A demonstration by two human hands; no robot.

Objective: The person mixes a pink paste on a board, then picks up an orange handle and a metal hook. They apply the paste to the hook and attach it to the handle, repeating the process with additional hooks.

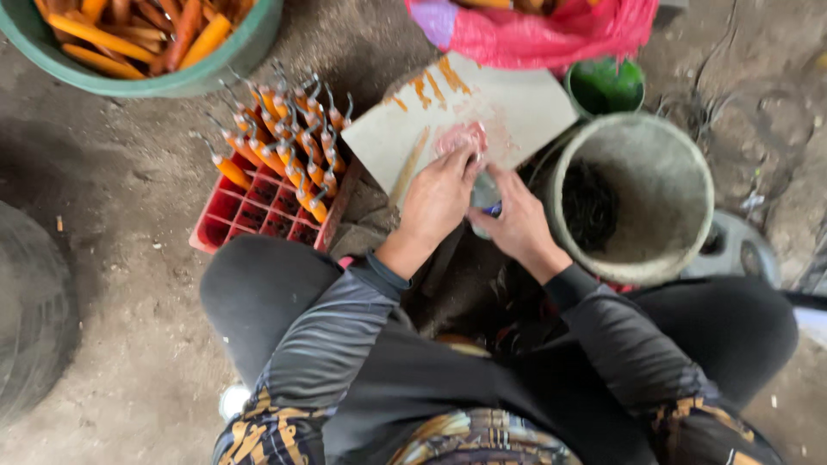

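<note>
My left hand (439, 196) and my right hand (515, 220) meet over the near edge of a pale board (517, 108) streaked with orange paint. Between them sits a small grey container (484, 191) with a bit of blue at its base; my right hand grips it from the side. My left hand's fingers close over its top, beside a crumpled pinkish clear wrap (461, 138). What exactly the left fingers pinch is blurred.
A red crate (250, 215) holds several orange-handled hooked tools (289, 142) at left. A green tub (198, 77) of orange handles sits top left. A dirty bucket (680, 172), a green cup (606, 84), a pink bag (551, 34), a tyre (30, 310).
</note>
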